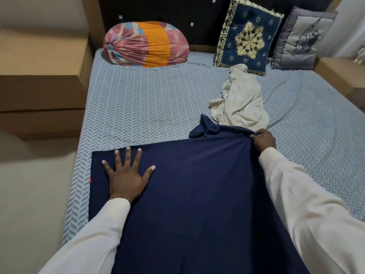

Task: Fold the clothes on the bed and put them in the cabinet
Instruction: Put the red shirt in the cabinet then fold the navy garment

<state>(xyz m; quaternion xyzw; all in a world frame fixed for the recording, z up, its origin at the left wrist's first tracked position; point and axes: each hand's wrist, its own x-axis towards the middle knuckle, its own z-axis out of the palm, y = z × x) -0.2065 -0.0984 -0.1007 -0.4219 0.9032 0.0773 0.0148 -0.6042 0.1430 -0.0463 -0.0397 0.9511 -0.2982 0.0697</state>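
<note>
A navy blue garment lies spread over the near part of the bed. My left hand presses flat on its left part, fingers spread. At the garment's far right corner, my right hand pinches a bunched fold of the cloth. A crumpled cream garment lies just beyond the navy one, touching its far edge. The cabinet is not in view.
A pink and orange bolster lies at the head of the bed. A dark blue embroidered cushion and a grey cushion lean on the headboard. Brown bedside units stand on the left and right.
</note>
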